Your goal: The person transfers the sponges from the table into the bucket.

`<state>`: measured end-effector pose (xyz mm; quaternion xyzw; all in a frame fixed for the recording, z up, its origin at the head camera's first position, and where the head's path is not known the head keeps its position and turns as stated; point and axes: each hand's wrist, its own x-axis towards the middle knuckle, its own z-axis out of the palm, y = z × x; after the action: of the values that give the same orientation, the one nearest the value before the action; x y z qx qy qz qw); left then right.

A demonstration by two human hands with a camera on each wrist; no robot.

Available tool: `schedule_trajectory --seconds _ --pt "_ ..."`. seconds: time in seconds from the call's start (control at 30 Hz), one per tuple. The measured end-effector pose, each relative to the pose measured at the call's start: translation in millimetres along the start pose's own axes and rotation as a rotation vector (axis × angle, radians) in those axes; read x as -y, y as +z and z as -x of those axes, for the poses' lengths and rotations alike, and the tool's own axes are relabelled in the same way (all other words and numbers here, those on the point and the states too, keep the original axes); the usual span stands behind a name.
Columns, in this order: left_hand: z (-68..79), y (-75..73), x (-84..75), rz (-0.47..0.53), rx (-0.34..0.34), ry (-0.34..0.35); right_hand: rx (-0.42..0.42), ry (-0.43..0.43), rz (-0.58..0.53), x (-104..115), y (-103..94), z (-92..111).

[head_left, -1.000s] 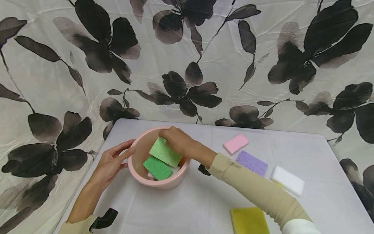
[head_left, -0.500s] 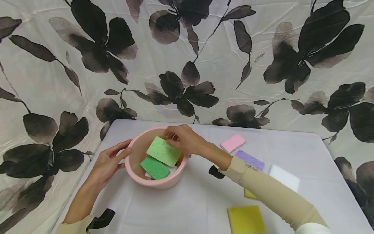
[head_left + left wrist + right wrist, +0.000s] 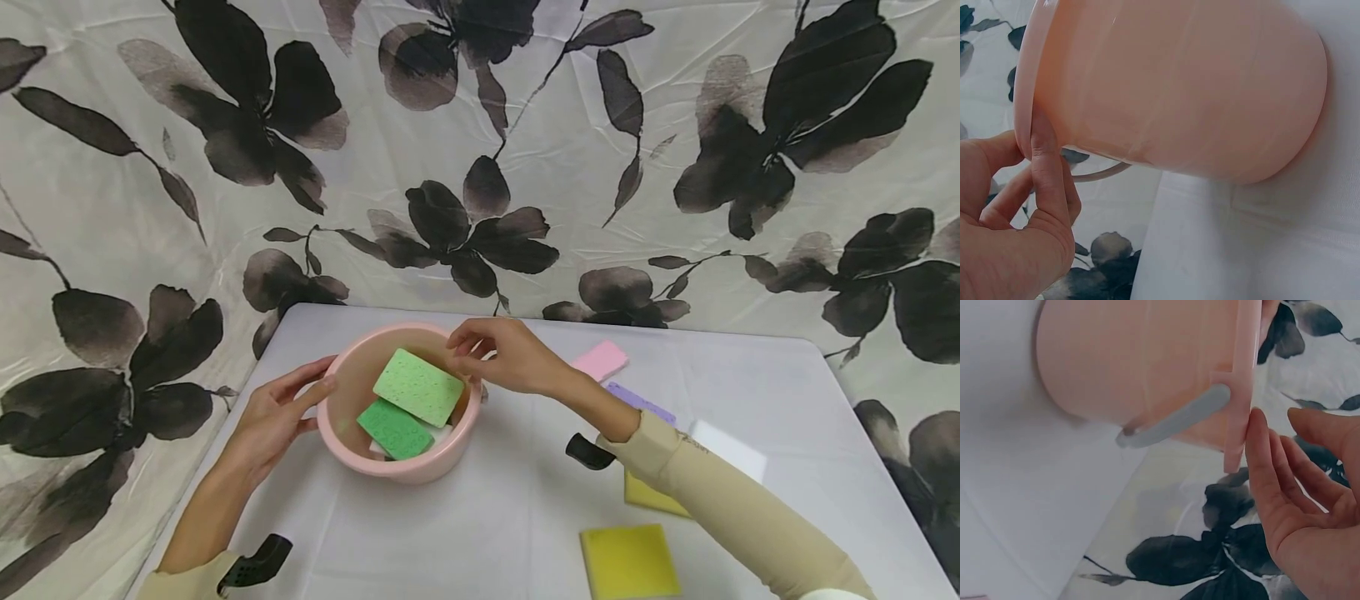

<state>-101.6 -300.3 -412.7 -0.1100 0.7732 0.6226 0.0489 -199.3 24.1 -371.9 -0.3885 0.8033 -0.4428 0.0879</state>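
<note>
A pink bucket [image 3: 411, 471] stands on the white table. My left hand [image 3: 273, 421] pinches its left rim between thumb and fingers, as the left wrist view shows with the hand [image 3: 1029, 206] at the rim. Inside lies a light green sponge [image 3: 418, 387], overlapping a darker green sponge [image 3: 395, 428]. Something white shows beneath them, mostly hidden. My right hand [image 3: 510, 354] is over the right rim and holds nothing. In the right wrist view, that hand [image 3: 1310, 494] has its thumb and fingers apart, fingertips close beside the rim; I cannot tell if they touch.
Right of the bucket lie a pink sponge [image 3: 602, 360], a purple sponge [image 3: 641, 402], a white block [image 3: 731, 450] and two yellow pieces, one a yellow square [image 3: 630, 562]. My right sleeve partly covers some. The bucket's grey handle [image 3: 1175, 420] hangs down. A floral sheet [image 3: 480, 100] hangs behind.
My right hand has let go of the light green sponge and moved up and right to the bucket's rim. The sponge rests in the bucket. My left hand keeps its grip.
</note>
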Motion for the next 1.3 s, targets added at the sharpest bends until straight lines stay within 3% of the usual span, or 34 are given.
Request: schedule_trajectory --seconds 0.27,1.0,1.3 --pt "0.8 0.4 -1.1 0.002 -0.003 -0.012 0.006 0.102 -0.126 -4 -11.7 19" --pt "1.0 0.3 -1.6 0.012 -0.007 -0.025 -0.030 0.192 -0.079 -20 -31.0 82" --pt "0.7 0.0 -1.3 0.011 -0.011 -0.032 0.015 0.186 -0.117 -36 -33.1 111"
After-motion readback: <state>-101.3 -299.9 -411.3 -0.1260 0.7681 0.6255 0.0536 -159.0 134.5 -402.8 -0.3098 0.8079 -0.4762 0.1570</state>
